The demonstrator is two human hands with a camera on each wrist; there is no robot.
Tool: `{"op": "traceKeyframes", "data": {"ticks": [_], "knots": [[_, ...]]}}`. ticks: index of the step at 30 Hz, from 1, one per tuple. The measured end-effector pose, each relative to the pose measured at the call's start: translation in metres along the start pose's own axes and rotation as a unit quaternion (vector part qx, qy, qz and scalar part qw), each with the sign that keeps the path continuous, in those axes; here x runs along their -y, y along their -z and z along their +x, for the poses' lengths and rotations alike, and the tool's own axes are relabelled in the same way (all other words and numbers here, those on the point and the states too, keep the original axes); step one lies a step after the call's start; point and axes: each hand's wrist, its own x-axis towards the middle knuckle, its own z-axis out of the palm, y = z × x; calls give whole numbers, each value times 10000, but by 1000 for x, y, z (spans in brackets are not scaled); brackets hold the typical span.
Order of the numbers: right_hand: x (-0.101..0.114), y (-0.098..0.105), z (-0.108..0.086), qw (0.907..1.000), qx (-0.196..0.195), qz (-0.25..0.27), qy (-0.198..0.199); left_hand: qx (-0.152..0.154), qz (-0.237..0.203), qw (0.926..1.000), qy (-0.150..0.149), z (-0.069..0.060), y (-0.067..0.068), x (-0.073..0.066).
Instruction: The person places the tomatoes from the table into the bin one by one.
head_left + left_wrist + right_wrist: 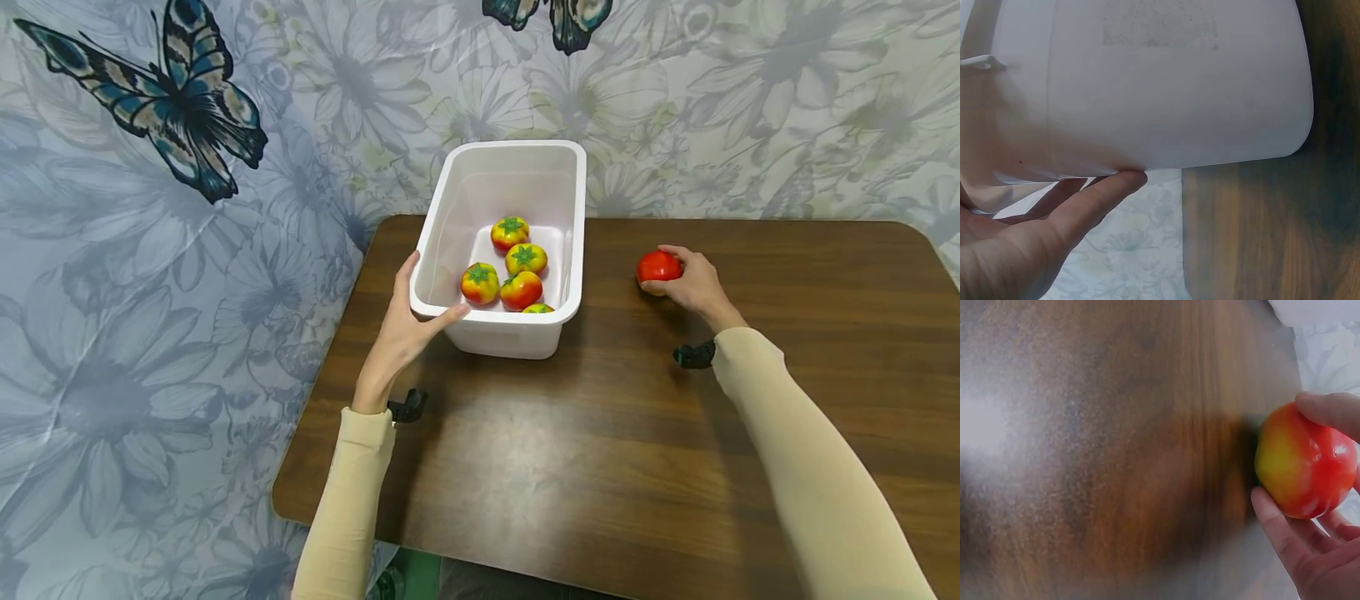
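My right hand (693, 287) grips a tomato (658, 266) over the right part of the table. Its red side faces up; the right wrist view shows a yellow-green patch towards the wood, between thumb and fingers. Whether it touches the table, I cannot tell. At the near left corner of a white plastic bin (504, 337), my left hand (405, 333) rests with its thumb on the front rim. The fingers lie fairly straight along the outer left wall, also seen in the left wrist view. Several red and yellow-green tomatoes (521, 291) lie inside; the front rim partly hides one.
The brown wooden table (600, 467) reaches back to a wall with flower-patterned covering (360, 83) and butterflies. The bin stands near the table's back left edge. Dark wrist devices (407, 406) sit on both forearms.
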Motion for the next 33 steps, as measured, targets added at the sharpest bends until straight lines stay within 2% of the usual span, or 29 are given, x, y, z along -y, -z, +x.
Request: {"op": "traceKeyframes", "data": {"ticks": [7,13,15,19,20,22,27,33], "knots": [[1,0,-1,10000,-18,40,53,-36,4,10000,1,-1,0,0],[5,2,-5,10000,20,-58,69,25,-163,9999,46,-1,-1,-2],[8,2,-7,10000,46,-30,63,35,-179,9998,64,-1,-1,-6],[22,6,-10,9997,4,209,142,104,-173,9997,111,-8,-1,-25],[28,9,-11,9994,-39,268,221,123,-177,9997,120,-10,-1,-29],[42,13,-11,9983,-143,385,407,137,-195,9997,91,-9,-1,-25],[92,23,-13,9932,-426,628,884,91,-241,9995,-206,0,0,0],[156,25,-19,9852,-597,889,1338,93,-292,9991,-298,1,-1,2]]}}
